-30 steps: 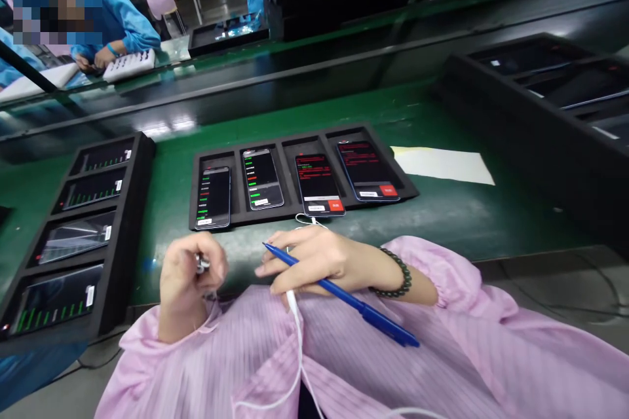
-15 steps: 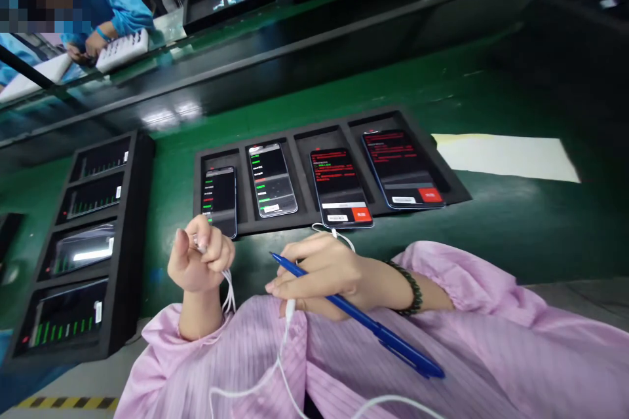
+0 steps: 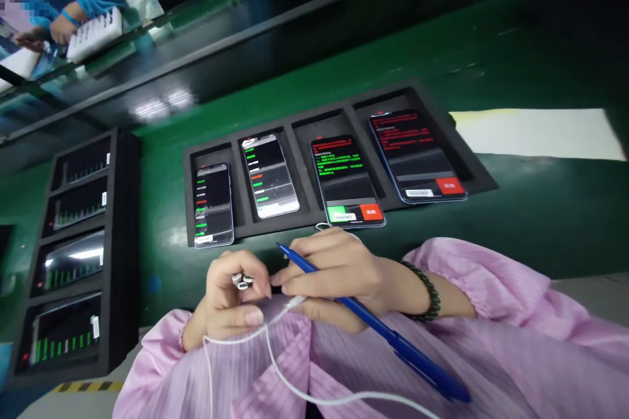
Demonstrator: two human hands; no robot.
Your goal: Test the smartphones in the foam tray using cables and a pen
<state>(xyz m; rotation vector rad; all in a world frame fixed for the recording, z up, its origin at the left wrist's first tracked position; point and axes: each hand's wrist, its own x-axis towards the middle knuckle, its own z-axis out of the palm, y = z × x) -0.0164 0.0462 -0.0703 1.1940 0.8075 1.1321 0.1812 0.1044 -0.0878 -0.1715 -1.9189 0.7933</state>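
Curled fingers of my left hand [image 3: 233, 291] hold small white earphones [image 3: 242, 281], partly hidden in the palm. My right hand [image 3: 339, 278] grips a blue pen [image 3: 425, 368], its tip pointing up and left, and pinches a white piece of the earphone cable [image 3: 363, 395] between thumb and fingers. Both hands are close together, above my lap. Just beyond them, a phone [image 3: 346, 177] showing red and green text has a white cord at its lower edge, partly hidden by my right hand. It rests in a black foam tray [image 3: 304, 222].
More phones sit in the same tray: one at left [image 3: 213, 203], one with a bright screen [image 3: 270, 177], one with red text [image 3: 417, 157]. Left stands another tray [image 3: 115, 242] of lit phones. A paper strip [image 3: 540, 133] lies right. Across the bench, a co-worker's hand [image 3: 63, 26] touches a white tray.
My left hand has come right and down, close to my right hand. The corded phone's screen now shows green lines and a green button. The view has shifted slightly.
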